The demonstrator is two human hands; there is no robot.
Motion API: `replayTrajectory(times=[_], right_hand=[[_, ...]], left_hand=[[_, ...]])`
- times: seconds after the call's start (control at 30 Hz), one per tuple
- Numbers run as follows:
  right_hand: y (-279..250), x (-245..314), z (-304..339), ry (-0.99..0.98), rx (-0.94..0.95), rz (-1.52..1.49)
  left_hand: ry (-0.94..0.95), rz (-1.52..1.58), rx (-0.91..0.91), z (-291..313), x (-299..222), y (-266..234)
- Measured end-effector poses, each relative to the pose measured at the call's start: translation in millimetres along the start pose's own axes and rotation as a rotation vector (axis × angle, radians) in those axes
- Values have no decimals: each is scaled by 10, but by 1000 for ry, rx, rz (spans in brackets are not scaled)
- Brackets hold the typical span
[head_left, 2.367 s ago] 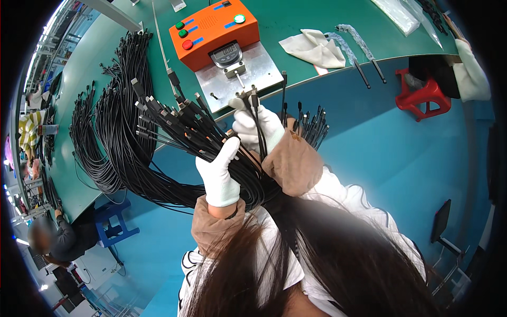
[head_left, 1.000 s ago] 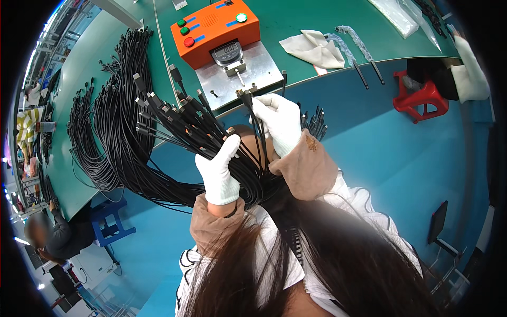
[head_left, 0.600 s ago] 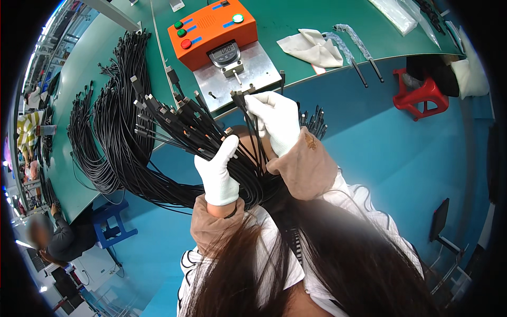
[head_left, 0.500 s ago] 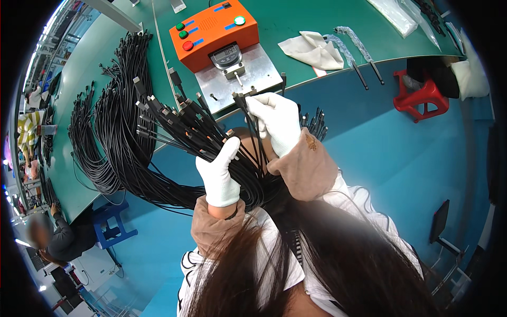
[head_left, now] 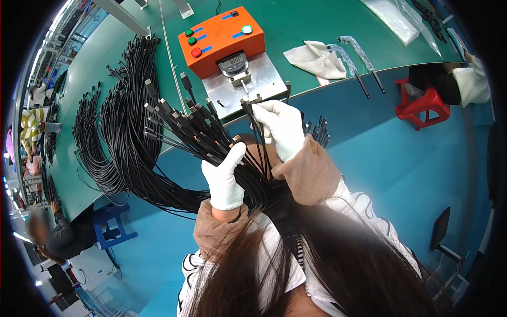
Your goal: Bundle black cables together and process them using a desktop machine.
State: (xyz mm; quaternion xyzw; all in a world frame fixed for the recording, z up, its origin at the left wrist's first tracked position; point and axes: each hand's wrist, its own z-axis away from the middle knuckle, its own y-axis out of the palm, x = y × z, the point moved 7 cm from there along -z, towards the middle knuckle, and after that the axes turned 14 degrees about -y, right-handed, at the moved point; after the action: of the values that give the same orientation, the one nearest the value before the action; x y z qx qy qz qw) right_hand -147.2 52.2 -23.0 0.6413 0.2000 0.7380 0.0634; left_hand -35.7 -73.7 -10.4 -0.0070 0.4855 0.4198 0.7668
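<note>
A thick bundle of black cables (head_left: 196,127) with metal-tipped plugs fans up and left, and my left hand (head_left: 225,178), in a white glove, is closed round it. My right hand (head_left: 281,127), gloved too, pinches a black cable plug (head_left: 247,108) between thumb and fingers. This plug stands apart from the bundle, near the front edge of a metal plate (head_left: 266,79). A digital gauge (head_left: 233,64) with a thin probe is mounted on that plate. Behind it sits an orange box (head_left: 222,43) with green, red and white buttons. The right hand's lower fingers are partly hidden.
Long heaps of black cables (head_left: 119,121) lie on the green table (head_left: 301,21) at left. To the right are a pale cloth (head_left: 315,59) and two plastic-wrapped rods (head_left: 362,61). A red stool (head_left: 422,108) and a blue stool (head_left: 113,227) stand on the floor; another person (head_left: 66,232) sits at far left.
The whole view has shifted a little, so the table and box appear lower and further right. The gauge's display reads differently. Both hands keep their grips.
</note>
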Motion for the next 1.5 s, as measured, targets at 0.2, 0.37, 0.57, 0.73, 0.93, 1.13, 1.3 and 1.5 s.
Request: replayTrajectory(times=[0.2,0.37,0.57,0.73,0.93,1.13,1.3,1.5], right_hand=[[-12,-44,2,26,10,-24],[-268,69,169,75,-34,65],[-1225,445,352,-542,-397,396],[23,405,562,-368,479,624],[-126,78,375,-8,206,325],[-26,21,183,1,177,299],[-12,29,102,-12,154,268],[-23,59,70,-42,125,316]], left_hand=[[5,-35,-22,11,-25,42],[30,-54,31,17,-67,47],[-14,-88,69,3,25,132],[-18,-107,136,53,33,141],[35,-129,91,23,-17,120],[7,-139,49,-90,-4,69],[-8,-91,43,-175,-28,78],[-30,-102,47,-183,-28,141]])
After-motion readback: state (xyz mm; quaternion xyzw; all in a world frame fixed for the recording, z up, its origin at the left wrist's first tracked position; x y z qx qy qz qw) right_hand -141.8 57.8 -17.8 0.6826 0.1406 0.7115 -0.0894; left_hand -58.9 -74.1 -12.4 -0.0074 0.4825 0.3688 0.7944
